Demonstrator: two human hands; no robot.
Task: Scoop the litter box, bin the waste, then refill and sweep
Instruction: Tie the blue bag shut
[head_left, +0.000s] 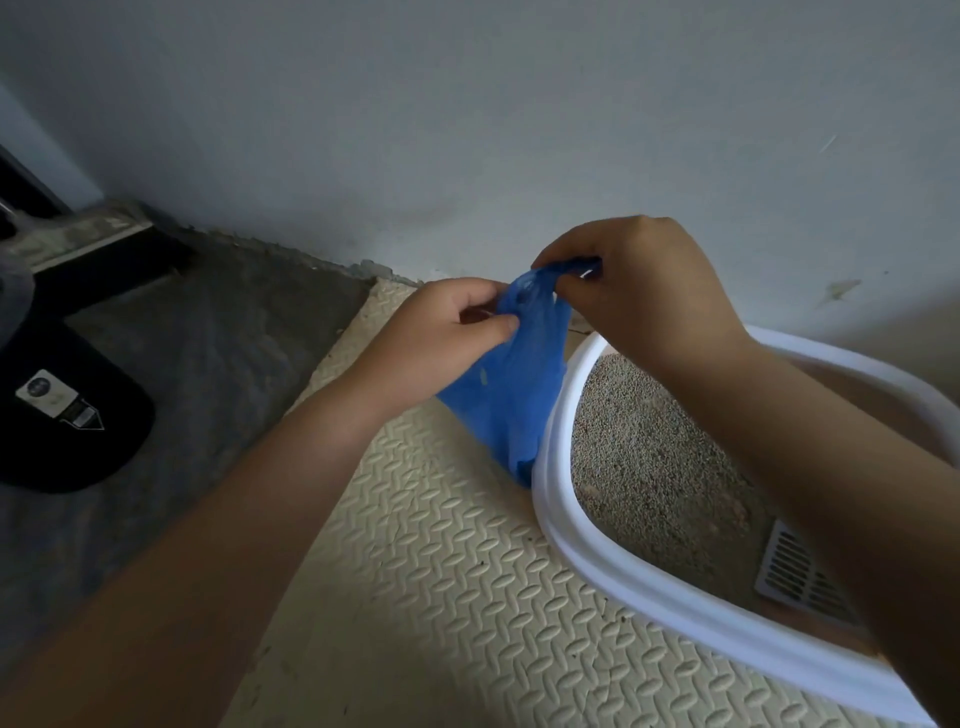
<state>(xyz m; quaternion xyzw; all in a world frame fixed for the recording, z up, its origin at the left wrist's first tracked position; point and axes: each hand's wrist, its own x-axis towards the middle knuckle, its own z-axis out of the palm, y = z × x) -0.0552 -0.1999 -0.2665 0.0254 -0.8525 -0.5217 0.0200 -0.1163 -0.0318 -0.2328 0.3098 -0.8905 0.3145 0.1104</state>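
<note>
Pinching the gathered top of a blue plastic bag (511, 395): left hand (441, 332) and right hand (639, 291), both closed on the plastic. Bag hangs just left of the white litter box (582, 540), touching its rim, above the cream textured mat (447, 587). Grey litter (644, 457) fills the box; a slotted scoop (795, 571) lies on it, near right. Black object (57, 415), far left, on the floor.

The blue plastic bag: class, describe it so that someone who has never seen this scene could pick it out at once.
Start at the white-rimmed litter box on the cream textured mat by the grey wall. Just outside the box's left rim hangs the blue plastic bag, pinched at the top by the left hand and right hand. It is the only blue, crinkled thing here.
</note>
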